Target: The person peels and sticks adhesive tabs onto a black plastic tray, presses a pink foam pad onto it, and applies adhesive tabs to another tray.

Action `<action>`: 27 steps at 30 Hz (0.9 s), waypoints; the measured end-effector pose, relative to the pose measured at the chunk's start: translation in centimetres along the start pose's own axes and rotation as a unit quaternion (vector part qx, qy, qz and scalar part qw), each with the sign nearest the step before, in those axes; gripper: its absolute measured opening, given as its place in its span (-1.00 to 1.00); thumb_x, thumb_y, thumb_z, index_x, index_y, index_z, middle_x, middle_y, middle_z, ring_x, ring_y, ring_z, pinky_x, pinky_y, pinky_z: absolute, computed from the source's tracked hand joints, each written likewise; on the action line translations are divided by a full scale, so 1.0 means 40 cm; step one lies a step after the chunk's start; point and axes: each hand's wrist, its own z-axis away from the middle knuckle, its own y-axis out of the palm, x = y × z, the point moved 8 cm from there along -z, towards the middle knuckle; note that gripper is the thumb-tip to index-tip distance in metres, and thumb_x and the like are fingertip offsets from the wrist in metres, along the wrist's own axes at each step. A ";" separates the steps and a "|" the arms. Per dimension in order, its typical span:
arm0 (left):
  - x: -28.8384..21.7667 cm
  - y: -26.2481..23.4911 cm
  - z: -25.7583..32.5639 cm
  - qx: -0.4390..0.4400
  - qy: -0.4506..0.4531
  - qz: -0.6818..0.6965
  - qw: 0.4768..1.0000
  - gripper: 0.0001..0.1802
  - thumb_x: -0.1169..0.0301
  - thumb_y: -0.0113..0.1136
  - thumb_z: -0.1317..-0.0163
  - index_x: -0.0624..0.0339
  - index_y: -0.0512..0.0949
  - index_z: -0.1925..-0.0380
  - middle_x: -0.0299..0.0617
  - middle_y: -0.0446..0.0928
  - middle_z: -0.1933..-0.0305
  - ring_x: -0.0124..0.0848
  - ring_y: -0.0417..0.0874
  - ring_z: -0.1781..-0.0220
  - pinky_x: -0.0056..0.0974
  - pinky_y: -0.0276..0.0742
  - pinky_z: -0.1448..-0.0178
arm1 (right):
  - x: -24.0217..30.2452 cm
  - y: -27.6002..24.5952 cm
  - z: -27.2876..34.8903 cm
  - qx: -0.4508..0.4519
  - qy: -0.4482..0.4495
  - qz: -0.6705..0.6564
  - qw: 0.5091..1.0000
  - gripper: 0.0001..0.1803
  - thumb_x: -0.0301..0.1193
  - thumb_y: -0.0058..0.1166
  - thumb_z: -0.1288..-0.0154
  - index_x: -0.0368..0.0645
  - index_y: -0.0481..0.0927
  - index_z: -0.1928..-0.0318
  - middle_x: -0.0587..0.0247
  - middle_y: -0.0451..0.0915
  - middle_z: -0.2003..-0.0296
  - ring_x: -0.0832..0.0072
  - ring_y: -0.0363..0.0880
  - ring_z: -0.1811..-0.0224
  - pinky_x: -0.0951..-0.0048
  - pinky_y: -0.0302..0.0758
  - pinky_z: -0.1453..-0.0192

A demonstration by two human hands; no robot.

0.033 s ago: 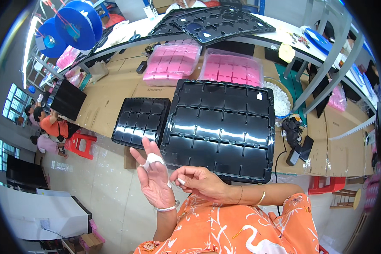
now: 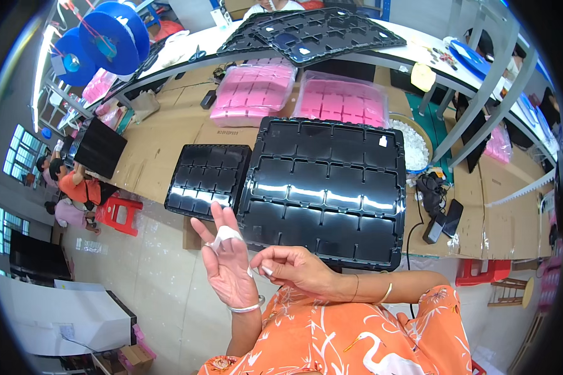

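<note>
My left hand is raised with its palm turned up and fingers spread. A white strip like tape or thin cloth wraps round its fingers. Beside that palm, my right hand has its thumb and fingertips pinched together. Whitish bits show at its fingertips, but what the pinch holds, if anything, is too small to name. Just beyond both hands lies a large stack of black plastic trays with shallow compartments. A smaller black tray stack stands to its left.
Pink trays in clear bags lie behind the black stacks. A round basket of white pieces stands at right, near a dark phone and cables. Blue spools hang at upper left. More black trays rest on the raised shelf.
</note>
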 end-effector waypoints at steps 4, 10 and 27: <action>-0.010 0.001 -0.009 -0.006 0.016 -0.073 0.997 -0.45 0.29 -0.22 -0.67 -0.37 0.18 -0.59 -0.33 -0.29 -0.78 -0.07 -0.42 -0.77 0.59 -0.20 -0.60 | 0.017 -0.004 0.004 -0.035 -0.014 0.057 0.998 -0.63 -0.32 0.16 -0.57 -0.24 0.61 -0.25 0.50 0.55 0.27 0.75 0.36 0.32 0.60 0.35 0.24; -0.007 -0.003 -0.017 -0.001 0.021 -0.140 0.990 -0.44 0.26 -0.23 -0.67 -0.46 0.13 -0.60 -0.35 -0.30 -0.78 -0.06 -0.45 -0.77 0.73 -0.36 -0.51 | 0.012 -0.022 -0.006 -0.046 -0.019 0.042 0.998 -0.55 -0.32 0.21 -0.54 -0.25 0.60 -0.31 0.50 0.57 0.34 0.76 0.29 0.36 0.58 0.30 0.29; -0.052 -0.069 -0.025 -0.049 -0.061 -0.100 0.992 -0.46 0.27 -0.25 -0.68 -0.18 0.15 -0.60 -0.28 0.09 -0.70 -0.20 -0.03 -0.74 0.32 0.07 -0.65 | 0.089 -0.064 0.005 -0.070 -0.130 0.174 0.974 -0.81 -0.38 0.26 -0.47 -0.25 0.65 0.07 0.44 0.65 0.27 0.72 0.55 0.20 0.56 0.52 0.06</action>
